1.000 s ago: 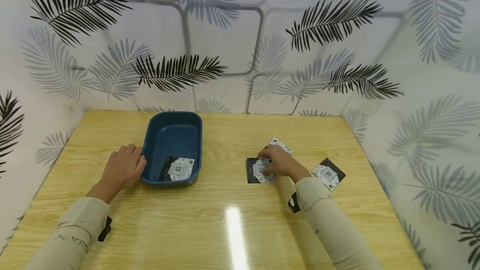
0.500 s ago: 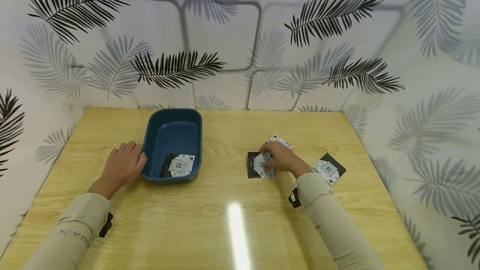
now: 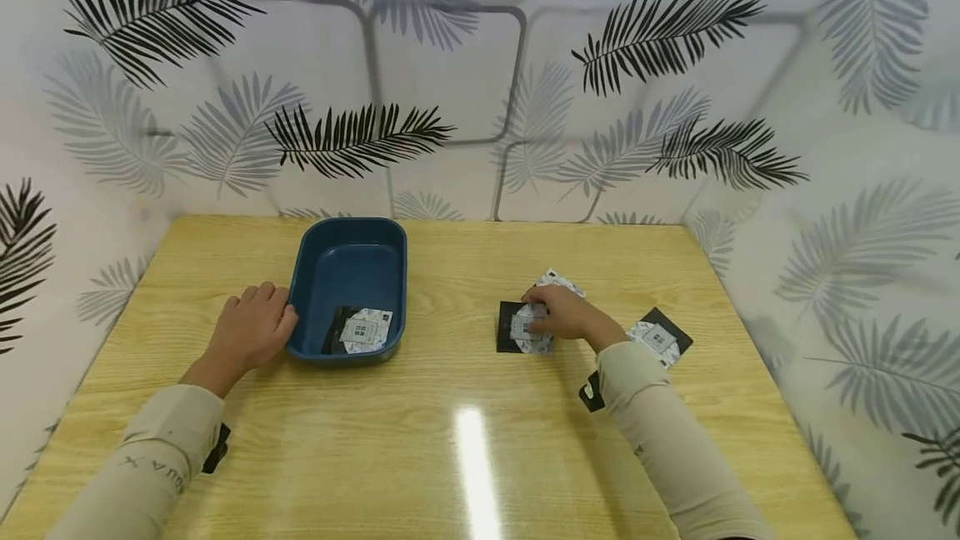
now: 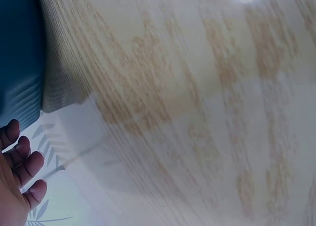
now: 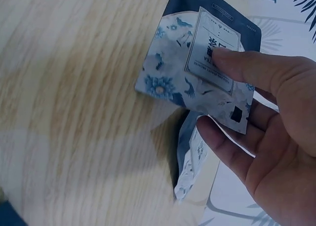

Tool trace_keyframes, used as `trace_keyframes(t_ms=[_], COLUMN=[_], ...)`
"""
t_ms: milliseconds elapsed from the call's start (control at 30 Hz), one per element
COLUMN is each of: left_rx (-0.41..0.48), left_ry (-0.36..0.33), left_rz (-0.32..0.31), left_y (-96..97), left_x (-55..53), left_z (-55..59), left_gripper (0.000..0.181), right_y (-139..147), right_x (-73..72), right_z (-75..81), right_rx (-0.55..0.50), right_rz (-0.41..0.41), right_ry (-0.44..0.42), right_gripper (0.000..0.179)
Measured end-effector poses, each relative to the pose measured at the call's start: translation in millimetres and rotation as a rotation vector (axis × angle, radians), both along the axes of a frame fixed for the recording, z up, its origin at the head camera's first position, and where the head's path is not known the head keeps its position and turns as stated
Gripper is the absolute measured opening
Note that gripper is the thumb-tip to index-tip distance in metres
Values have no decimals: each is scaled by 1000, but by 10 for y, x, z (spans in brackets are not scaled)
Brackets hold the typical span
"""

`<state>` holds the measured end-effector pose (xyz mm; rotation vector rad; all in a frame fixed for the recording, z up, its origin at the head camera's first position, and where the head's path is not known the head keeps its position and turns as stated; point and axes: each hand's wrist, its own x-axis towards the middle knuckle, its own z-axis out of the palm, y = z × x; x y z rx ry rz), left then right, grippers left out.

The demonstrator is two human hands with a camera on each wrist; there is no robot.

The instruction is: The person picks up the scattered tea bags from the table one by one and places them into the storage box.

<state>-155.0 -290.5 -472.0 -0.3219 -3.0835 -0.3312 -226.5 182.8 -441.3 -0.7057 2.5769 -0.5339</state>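
Observation:
A flat tea packet (image 3: 525,328), dark at one end with a blue-and-white flower print, is in my right hand (image 3: 562,312). In the right wrist view, the thumb (image 5: 237,65) presses on the label while other fingers sit behind the packet (image 5: 170,67). Partly hidden beyond that hand is another packet (image 3: 561,280). My left hand (image 3: 252,327) is at the left rim of a blue plastic bin (image 3: 402,290), its thumb along the rim. Loosely bent fingers (image 4: 30,167) show beside the bin wall in the left wrist view. One packet (image 3: 365,330) lies inside the bin.
A further tea packet (image 3: 660,338) lies to the right of the right forearm. The wood-patterned table (image 3: 360,457) meets a leaf-printed backdrop (image 3: 480,182) at its far edge and sides. A bright light reflection crosses the table's front.
Both hands stay at the same places, the left at the bin and the right at the packet. The head view shifts slightly.

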Motion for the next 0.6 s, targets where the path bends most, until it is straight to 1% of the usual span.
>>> trace_keyframes(t_ms=[167,400,600], left_rx=[-17,-18,-19], left_ry=[5,4,10], left_rz=[0,8,8], left_y=[-2,6,8], left_x=[3,18,26], left_z=[9,6,17], left_gripper=[31,32,32], right_y=[-52,-100,-110], right_x=[-25,-40,-36], right_z=[19,36,63], right_rx=[-35,-70,-91], right_rz=[26,40,71], right_ry=[12,1,22], right_gripper=[40,34,26])
